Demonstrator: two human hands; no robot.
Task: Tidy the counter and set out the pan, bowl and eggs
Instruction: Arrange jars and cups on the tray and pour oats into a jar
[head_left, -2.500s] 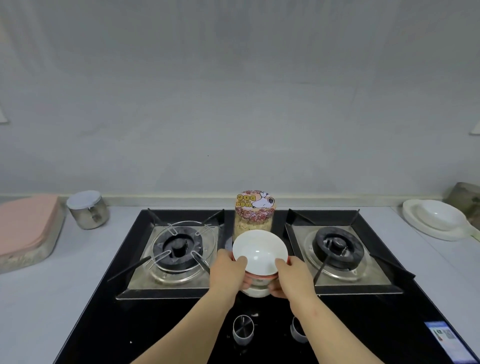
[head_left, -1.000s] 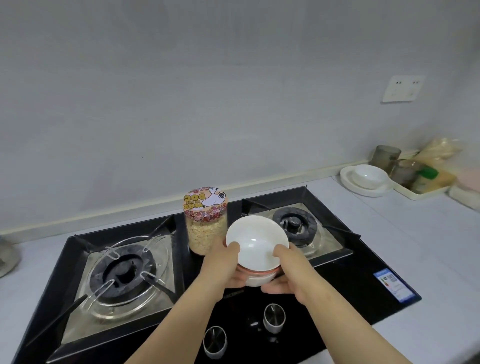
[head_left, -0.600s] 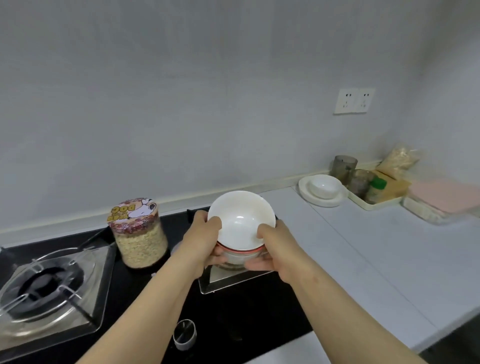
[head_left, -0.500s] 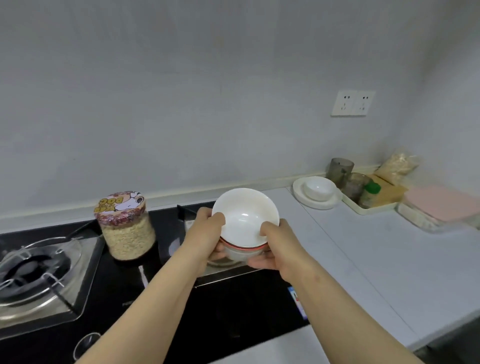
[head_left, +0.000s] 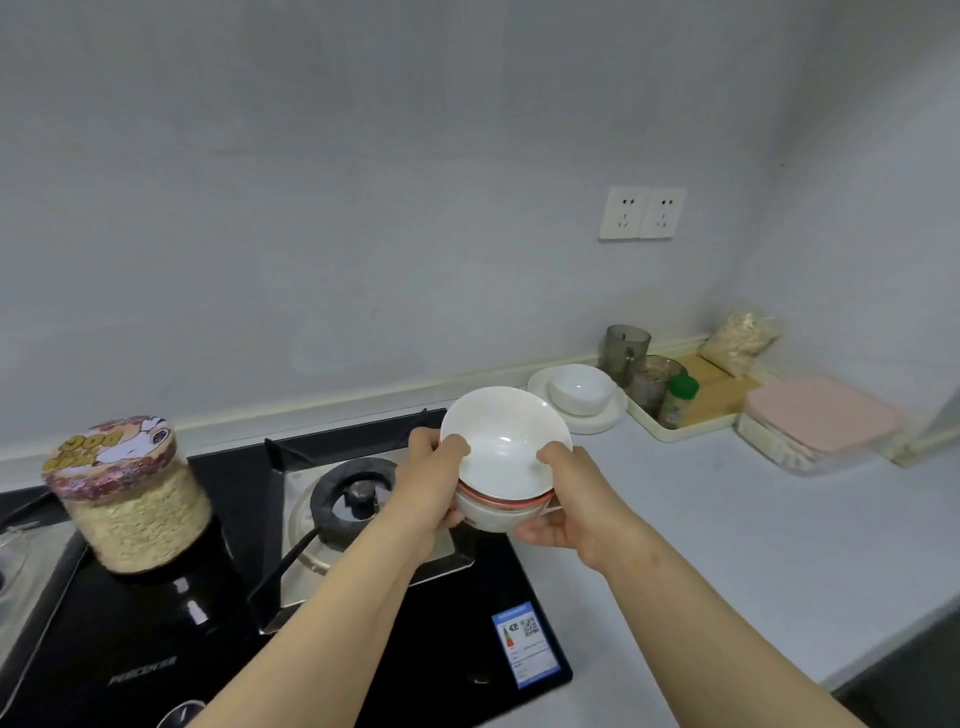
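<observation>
A stack of white bowls (head_left: 503, 452), the lower ones with a red rim line, hangs in the air over the right edge of the black gas stove (head_left: 363, 613). My left hand (head_left: 428, 480) grips the stack's left side with the thumb on the top rim. On the right side my right hand (head_left: 563, 501) holds it, thumb on the rim and fingers under the bottom. Another white bowl (head_left: 579, 388) sits on a white plate (head_left: 597, 423) further right on the counter. No pan or eggs are in view.
A jar of oats (head_left: 132, 499) with a cartoon lid stands on the stove between the burners. At the back right are a cream tray (head_left: 685, 426) with glass cups and a green-capped bottle, a bag of oats (head_left: 740, 340), and a pink-lidded box (head_left: 821, 423). White counter (head_left: 753, 545) lies to the right.
Both hands have lifted the bowl stack off the stove's middle and carried it rightward. My view has turned right, bringing the tray, the bag and the pink-lidded box into sight.
</observation>
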